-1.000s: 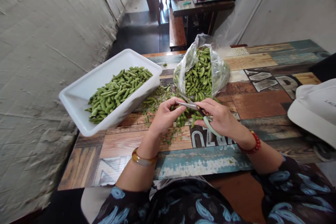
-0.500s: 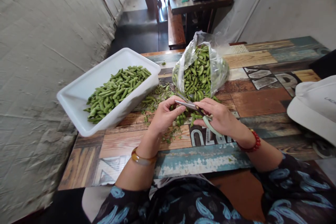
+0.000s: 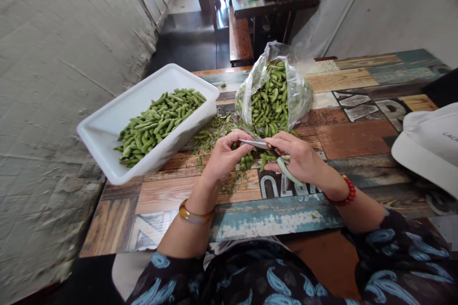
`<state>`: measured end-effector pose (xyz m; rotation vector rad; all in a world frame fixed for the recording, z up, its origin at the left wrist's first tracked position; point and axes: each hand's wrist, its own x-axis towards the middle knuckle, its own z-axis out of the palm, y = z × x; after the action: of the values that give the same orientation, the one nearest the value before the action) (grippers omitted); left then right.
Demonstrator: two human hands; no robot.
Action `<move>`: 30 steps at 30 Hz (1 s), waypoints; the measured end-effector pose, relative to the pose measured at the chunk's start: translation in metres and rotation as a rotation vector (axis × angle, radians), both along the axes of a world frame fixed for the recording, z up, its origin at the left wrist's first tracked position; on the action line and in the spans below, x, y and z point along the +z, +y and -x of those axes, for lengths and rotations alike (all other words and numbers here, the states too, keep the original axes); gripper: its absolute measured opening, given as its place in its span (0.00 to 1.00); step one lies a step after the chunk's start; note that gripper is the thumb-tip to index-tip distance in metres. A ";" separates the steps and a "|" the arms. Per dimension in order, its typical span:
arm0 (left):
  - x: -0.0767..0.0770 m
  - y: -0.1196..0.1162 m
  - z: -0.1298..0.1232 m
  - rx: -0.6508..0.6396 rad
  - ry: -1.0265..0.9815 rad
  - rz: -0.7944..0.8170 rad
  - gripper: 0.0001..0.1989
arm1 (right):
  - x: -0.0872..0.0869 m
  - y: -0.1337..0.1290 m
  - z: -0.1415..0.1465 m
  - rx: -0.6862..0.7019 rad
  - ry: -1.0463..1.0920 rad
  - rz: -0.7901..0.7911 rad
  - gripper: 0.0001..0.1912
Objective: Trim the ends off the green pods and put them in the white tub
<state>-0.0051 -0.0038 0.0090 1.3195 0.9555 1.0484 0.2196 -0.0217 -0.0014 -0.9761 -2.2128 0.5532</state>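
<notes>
My right hand (image 3: pixel 295 155) is closed around a pair of scissors (image 3: pixel 281 162) with pale green handles. The blades point left and stand apart, close to the fingertips of my left hand (image 3: pixel 227 152). That hand is pinched on an edamame pod, of which only a little green shows between thumb and fingers. Loose edamame pods (image 3: pixel 246 162) lie on the table just below the hands. Beyond them a clear plastic bag (image 3: pixel 295 90) stands open toward me, full of edamame pods (image 3: pixel 270 93).
To the left, a white plastic tub (image 3: pixel 107 114) holds a heap of edamame pods (image 3: pixel 161 121). Green trimmings (image 3: pixel 218 128) are strewn between tub and bag. A white cap (image 3: pixel 429 143) sits at the right on the patchwork wooden table (image 3: pixel 350 138). Another table (image 3: pixel 250 7) stands farther back.
</notes>
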 end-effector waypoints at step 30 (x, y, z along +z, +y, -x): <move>0.002 0.004 -0.002 0.098 -0.467 0.354 0.18 | -0.004 0.000 0.004 -0.126 0.011 -0.080 0.27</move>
<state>-0.0029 0.0005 0.0108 0.7000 0.8059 1.1356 0.2161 -0.0219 -0.0054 -1.0589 -2.1296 0.4091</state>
